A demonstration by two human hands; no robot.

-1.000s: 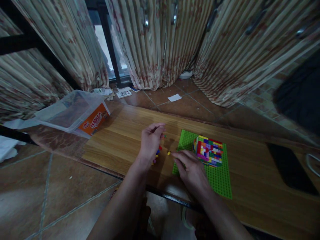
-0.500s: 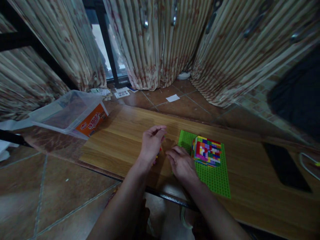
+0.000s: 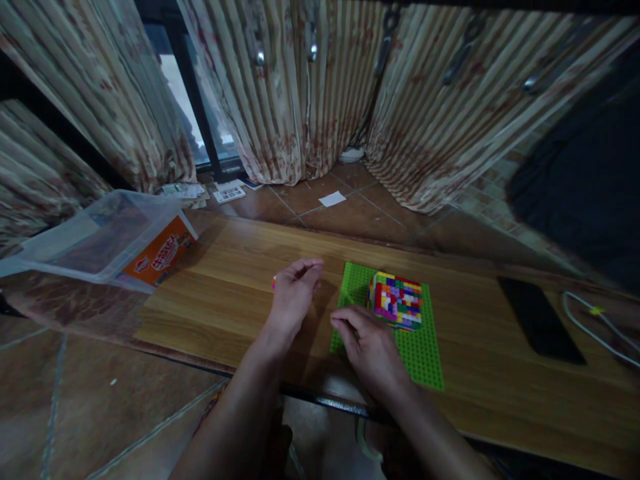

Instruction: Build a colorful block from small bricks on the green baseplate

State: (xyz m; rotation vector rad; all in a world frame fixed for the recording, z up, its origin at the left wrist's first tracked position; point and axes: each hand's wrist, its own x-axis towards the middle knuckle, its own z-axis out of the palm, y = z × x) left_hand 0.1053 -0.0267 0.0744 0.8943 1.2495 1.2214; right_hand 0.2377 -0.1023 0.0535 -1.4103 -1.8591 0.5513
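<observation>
A green studded baseplate (image 3: 423,350) lies on the wooden tabletop (image 3: 235,287). On its far half stands a block of many-coloured bricks (image 3: 397,300). My right hand (image 3: 367,343) rests on the plate's left edge, just left of the block, with thumb and fingers pinched together. The small yellow brick that lay there no longer shows. My left hand (image 3: 293,297) hovers over the wood left of the plate with curled fingers, thumb against the fingertips. It covers the loose bricks, and one small red piece (image 3: 273,282) peeks out at its left.
A clear plastic tub (image 3: 100,237) with an orange label sits at the table's far left corner. A dark phone (image 3: 540,320) and a white cable (image 3: 595,327) lie at the right. Curtains hang behind, over a tiled floor with scattered papers.
My right hand reached left onto the small yellow brick beside the plate, then curled and drew back. My left hand stayed over the loose bricks. The view shifted, so everything sits further left.
</observation>
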